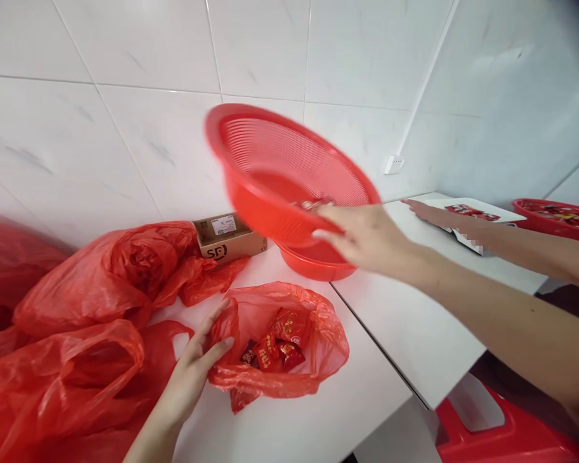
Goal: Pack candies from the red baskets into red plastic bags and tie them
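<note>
- Basket (289, 151) is in the air, above and beyond the open bag (325, 350); it is tilted, its left side higher than its right, and slightly blurred.
- Right hand (359, 235) is clamped on the near right edge of the basket, up and to the right of the bag. Its arm reaches in from the lower right, stretched out long and sloping upward to the wrist, with the elbow well right of the bag. Small blurred items show inside the basket by the fingertips.
- Left hand (195, 363) is at the bag's left edge, its forearm rising steeply from below. The thumb lies over the edge and the index finger stretches up along it, with a gap between the two; I cannot tell whether the film is pinched.
- Packets (273, 347), red and shiny, lie inside the bag.
- Second basket (318, 267) stands beyond the bag, partly hidden by the raised one.
- Box (236, 243) sits beyond the bag and to its left.
- Other bags (91, 283) are heaped left of the bag.
- Another person's arm (516, 241) stretches in, well to the right of the bag.
</note>
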The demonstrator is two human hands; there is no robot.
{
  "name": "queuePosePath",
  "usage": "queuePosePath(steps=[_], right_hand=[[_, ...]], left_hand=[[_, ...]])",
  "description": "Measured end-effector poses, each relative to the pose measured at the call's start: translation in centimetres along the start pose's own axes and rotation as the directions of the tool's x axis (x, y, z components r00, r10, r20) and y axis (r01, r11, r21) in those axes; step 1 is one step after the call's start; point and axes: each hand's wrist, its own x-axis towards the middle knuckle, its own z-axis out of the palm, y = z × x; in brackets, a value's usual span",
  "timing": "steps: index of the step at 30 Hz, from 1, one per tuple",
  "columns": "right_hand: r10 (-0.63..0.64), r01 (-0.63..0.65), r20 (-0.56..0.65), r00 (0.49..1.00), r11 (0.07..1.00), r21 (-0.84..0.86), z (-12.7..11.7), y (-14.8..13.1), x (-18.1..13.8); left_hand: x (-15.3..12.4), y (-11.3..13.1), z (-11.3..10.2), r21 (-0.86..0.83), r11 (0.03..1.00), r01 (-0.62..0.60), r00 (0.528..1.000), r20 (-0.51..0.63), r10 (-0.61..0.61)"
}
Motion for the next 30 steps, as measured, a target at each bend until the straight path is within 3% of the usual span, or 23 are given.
queuePosePath(steps=[4, 8, 15, 22, 27, 30], right_hand=[[-0.249, 0.232, 0.065, 0.966, 0.953, 0.198, 1.6, -6.7, -0.7], [-0.302, 0.267, 0.161, 0.94, 0.941, 0.206, 3.5, -8.5, -1.6], [-0.08, 0.088, 0.319, 0.944, 0.996, -0.009, 4.4, -5.3, -1.1], [0.162, -0.016, 0.417, 0.894, 0.943, -0.333, 6.2, -1.7, -2.0], [0.199, -0.064, 0.415, 0.888, 0.946, -0.317, 6.5, -1.5, -3.9], [0.275, -0.143, 0.457, 0.846, 0.942, -0.303, 7.1, -1.1, -4.9]], left_hand=[[0.3, -0.4, -0.2, -0.055, 0.998, -0.008, 1.0, -0.021, 0.007], [0.3, -0.4, -0.2, -0.099, 0.995, 0.016, 0.999, 0.044, -0.012], [0.0, 0.3, -0.1, -0.006, 0.999, -0.043, 0.996, 0.072, 0.044], [-0.1, 0.5, -0.2, 0.011, 0.998, -0.065, 0.997, 0.042, 0.065], [0.0, 0.7, -0.2, 0.063, 0.991, -0.116, 0.993, 0.03, 0.114], [0.1, 1.1, -0.2, 0.061, 0.996, -0.059, 0.997, -0.048, 0.062]])
